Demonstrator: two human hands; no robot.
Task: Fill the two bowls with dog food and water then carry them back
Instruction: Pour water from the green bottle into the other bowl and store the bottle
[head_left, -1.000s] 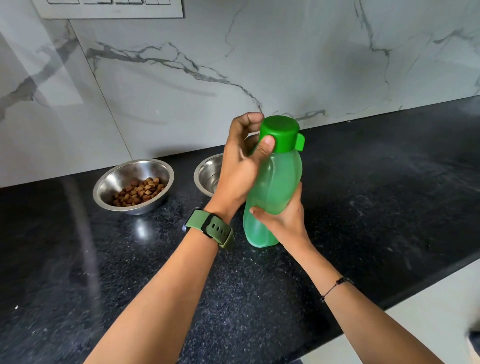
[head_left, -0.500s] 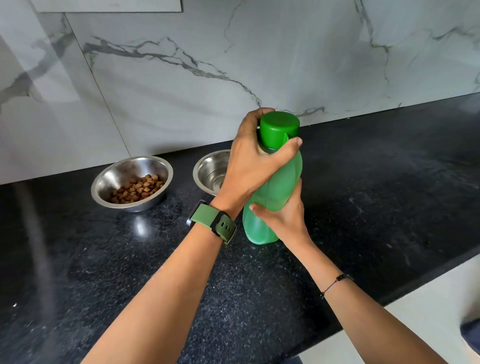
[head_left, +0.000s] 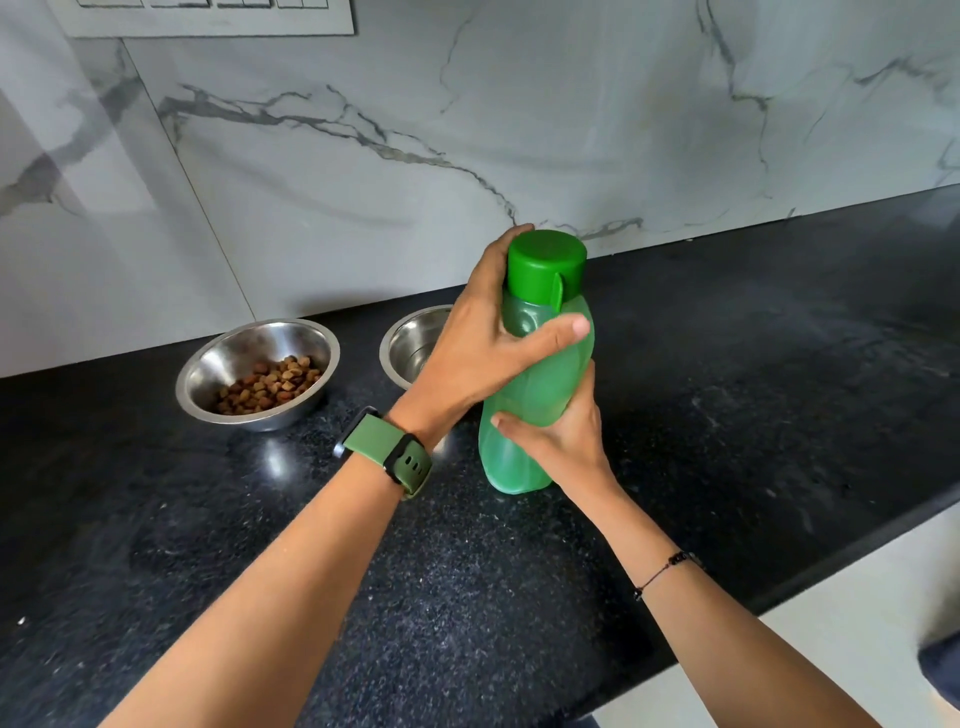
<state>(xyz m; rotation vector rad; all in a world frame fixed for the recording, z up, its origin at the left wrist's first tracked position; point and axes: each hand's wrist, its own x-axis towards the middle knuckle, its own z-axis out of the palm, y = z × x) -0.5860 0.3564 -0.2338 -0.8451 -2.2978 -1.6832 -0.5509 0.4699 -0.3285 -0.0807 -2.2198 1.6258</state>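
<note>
In front of me a white marble wall (head_left: 571, 130) with grey veins meets my black speckled counter (head_left: 753, 389) (it shines); a switch panel (head_left: 208, 18) above, pale floor (head_left: 841, 623) below.

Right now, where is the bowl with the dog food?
In the head view the bowl with dog food stands on the black counter at the left, near the marble wall, beside the second steel bowl and left of the green bottle.

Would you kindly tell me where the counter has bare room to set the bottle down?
Bare counter lies right of the green bottle, toward the wall, and in front near the edge. It is crowded left, where the kibble bowl and second bowl stand.
</note>
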